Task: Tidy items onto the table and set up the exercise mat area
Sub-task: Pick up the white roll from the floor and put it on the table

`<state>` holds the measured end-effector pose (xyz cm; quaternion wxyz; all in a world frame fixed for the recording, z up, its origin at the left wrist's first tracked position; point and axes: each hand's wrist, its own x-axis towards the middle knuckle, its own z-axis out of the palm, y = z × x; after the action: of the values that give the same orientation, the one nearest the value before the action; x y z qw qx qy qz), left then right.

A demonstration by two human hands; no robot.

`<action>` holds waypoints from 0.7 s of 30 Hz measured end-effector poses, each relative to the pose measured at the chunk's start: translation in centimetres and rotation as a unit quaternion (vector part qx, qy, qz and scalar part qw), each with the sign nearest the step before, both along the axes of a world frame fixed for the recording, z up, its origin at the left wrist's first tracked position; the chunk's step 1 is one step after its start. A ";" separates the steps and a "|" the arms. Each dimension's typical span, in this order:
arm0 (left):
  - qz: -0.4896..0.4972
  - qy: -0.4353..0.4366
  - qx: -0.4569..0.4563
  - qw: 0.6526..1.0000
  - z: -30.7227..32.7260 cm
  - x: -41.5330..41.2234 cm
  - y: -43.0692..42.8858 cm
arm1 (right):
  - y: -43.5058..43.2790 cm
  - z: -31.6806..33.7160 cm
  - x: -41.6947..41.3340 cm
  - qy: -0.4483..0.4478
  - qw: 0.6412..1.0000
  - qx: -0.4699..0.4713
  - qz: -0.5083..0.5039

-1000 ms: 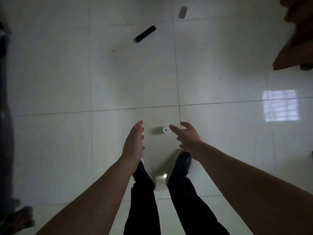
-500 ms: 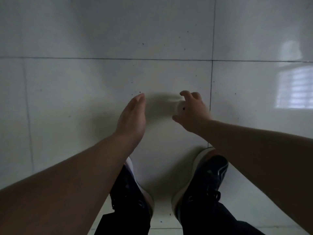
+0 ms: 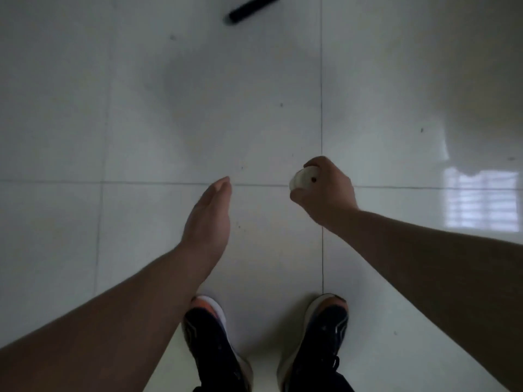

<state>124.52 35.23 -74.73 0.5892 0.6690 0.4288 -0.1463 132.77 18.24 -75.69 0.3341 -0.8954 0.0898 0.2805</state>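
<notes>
Pale grey, glossy floor tiles with thin dark grout lines are seen from above across the whole view. A small white cylindrical object, possibly a roll of tape though the dim, soft picture does not settle it, is gripped in the right hand. The fingers are curled round it, and its round end face, marked by one dark dot, is turned toward the left. The object is seen in front of the feet, over the point where two grout lines cross. The left hand is held out beside it, apart from it and with nothing in it: the fingers are straight and pressed together, the palm turned toward the right hand. Both forearms are bare. A black rod-shaped cylinder is lying on the tiles at the top edge, well apart from both hands and partly cut off by the frame. A pair of dark trainers with white soles and orange toe caps is planted at the bottom edge, and a bright window reflection is caught in the tiles at the right.
</notes>
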 end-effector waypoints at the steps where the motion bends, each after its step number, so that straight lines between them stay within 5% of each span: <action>1: -0.003 -0.016 0.002 1.000 2.8 1.3 0.3 | 0.3 3.0 1.5 -0.017 1.000 0.009 -0.002; 6: -0.062 -0.083 0.046 0.994 18.9 7.3 0.6 | 1.9 19.9 8.3 -0.087 0.994 0.068 -0.026; 14: 0.051 -0.154 -0.047 0.986 46.0 13.0 0.1 | 3.0 46.8 12.3 -0.171 0.968 0.174 -0.066; 21: 0.065 -0.197 -0.062 0.976 60.8 12.1 -1.0 | 2.3 61.2 10.1 -0.205 0.955 0.199 -0.078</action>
<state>136.58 34.21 -13.89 0.7104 0.6178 0.3371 0.0009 142.83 20.54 -14.54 0.5375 -0.8392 0.0318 0.0762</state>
